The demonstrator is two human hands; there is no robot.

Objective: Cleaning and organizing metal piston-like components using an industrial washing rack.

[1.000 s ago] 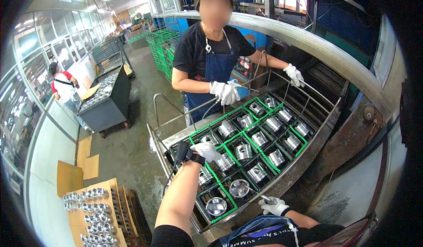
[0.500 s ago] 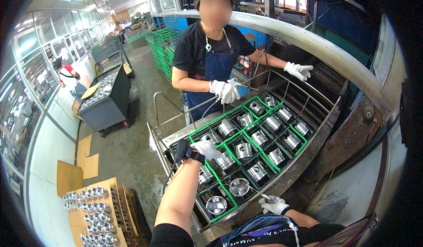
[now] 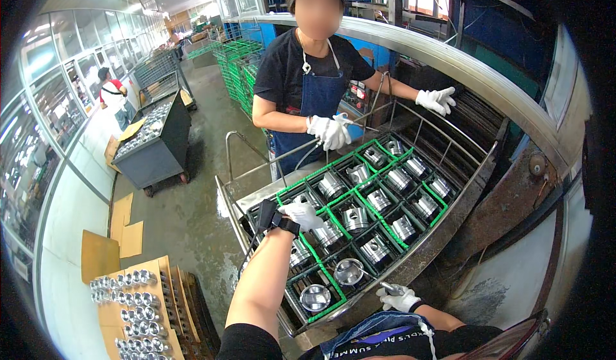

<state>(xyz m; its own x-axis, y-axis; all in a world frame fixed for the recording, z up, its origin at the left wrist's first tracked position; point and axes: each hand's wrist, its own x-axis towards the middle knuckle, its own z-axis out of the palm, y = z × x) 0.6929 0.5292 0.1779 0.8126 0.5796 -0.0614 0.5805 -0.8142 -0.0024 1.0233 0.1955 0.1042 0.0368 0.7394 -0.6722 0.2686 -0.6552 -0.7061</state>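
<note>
My left hand [image 3: 303, 216], in a white glove with a black strap and device at the wrist, reaches over the near left part of a metal rack [image 3: 436, 244]. Its fingers are stretched out beside a silver piston [image 3: 328, 234]; whether they touch it I cannot tell. Green-edged dividers split the rack into cells with several pistons, most on their sides. Two near ones show round ends: one piston [image 3: 315, 298] in the corner, another piston [image 3: 349, 272] beside it. My gloved right hand [image 3: 400, 300] is closed at the near edge around a small grey metal piece [image 3: 393, 289].
Across the rack stands a co-worker in an apron [image 3: 314, 97], gloved hands above the rails. At left are a dark cart of parts [image 3: 157, 151], cardboard [image 3: 131, 239], and a stack with rows of pistons [image 3: 138, 302]. A metal-framed machine [image 3: 449, 45] borders the right.
My hands and the pistons stay almost where they were. The co-worker shifts slightly to the right. A distant person by the cart has moved a little to the right.
</note>
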